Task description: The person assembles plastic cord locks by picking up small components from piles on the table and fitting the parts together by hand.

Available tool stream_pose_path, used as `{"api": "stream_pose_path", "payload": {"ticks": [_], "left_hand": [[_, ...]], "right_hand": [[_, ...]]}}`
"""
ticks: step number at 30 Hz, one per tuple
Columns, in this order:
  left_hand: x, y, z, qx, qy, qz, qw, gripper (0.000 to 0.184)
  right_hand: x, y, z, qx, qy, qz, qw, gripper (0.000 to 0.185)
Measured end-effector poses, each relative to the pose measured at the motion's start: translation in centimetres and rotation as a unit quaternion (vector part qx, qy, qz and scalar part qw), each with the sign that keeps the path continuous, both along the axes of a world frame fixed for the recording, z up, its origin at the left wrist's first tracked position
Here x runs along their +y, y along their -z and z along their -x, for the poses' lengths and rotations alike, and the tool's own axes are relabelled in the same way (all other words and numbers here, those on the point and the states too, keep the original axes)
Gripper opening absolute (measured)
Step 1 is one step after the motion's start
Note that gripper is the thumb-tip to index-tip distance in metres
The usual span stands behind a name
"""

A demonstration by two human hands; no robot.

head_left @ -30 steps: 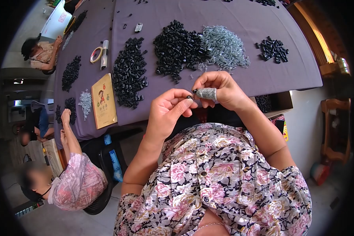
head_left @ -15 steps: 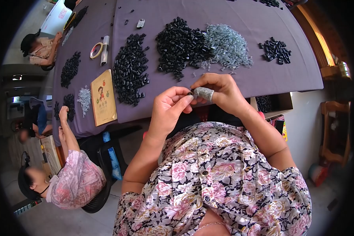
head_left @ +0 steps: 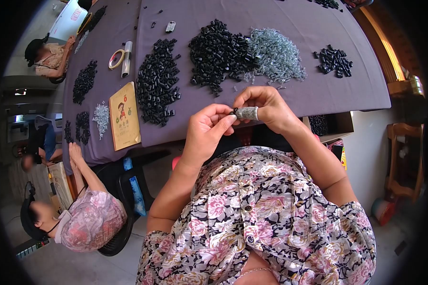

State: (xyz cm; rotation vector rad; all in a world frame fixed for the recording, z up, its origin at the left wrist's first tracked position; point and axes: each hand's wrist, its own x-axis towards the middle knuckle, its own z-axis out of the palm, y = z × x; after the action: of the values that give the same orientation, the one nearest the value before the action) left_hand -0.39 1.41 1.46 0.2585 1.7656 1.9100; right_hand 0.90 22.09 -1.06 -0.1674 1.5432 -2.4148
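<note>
Right of the yellow booklet (head_left: 124,121), my left hand (head_left: 204,132) pinches a small black plastic part (head_left: 232,113) between thumb and forefinger, no gap. My right hand (head_left: 273,113), farther right of the booklet, has its fingertips closed on the same part, one digit in grey wrapping (head_left: 247,113); a second piece there, I cannot tell. A black-parts heap (head_left: 158,85) lies just right of the booklet; a tape roll (head_left: 111,63) lies beyond it.

A yellow booklet (head_left: 125,117) is laid on the cloth-covered counter (head_left: 349,95), near a tape roll (head_left: 111,61) and a clear roll (head_left: 126,60). A black chair (head_left: 114,244) is occupied by a person in pink (head_left: 92,221); at right, a wooden chair (head_left: 404,128) is seen.
</note>
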Motion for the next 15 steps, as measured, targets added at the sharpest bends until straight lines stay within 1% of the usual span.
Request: {"api": "stream_pose_path", "payload": {"ticks": [7, 13, 15], "left_hand": [[-0.2, 0.6, 0.2, -0.013, 0.004, -0.002, 1.000, 0.017], [-0.2, 1.0, 0.2, -0.009, 0.003, 0.010, 1.000, 0.018], [-0.1, 0.8, 0.1, -0.003, 0.001, 0.021, 1.000, 0.018]], "right_hand": [[-0.4, -0.6, -0.3, -0.016, 0.007, -0.005, 1.000, 0.014], [-0.6, -0.4, -0.3, 0.040, 0.029, -0.081, 0.995, 0.010], [-0.5, -0.6, -0.3, 0.034, 0.034, -0.100, 0.994, 0.009]]}}
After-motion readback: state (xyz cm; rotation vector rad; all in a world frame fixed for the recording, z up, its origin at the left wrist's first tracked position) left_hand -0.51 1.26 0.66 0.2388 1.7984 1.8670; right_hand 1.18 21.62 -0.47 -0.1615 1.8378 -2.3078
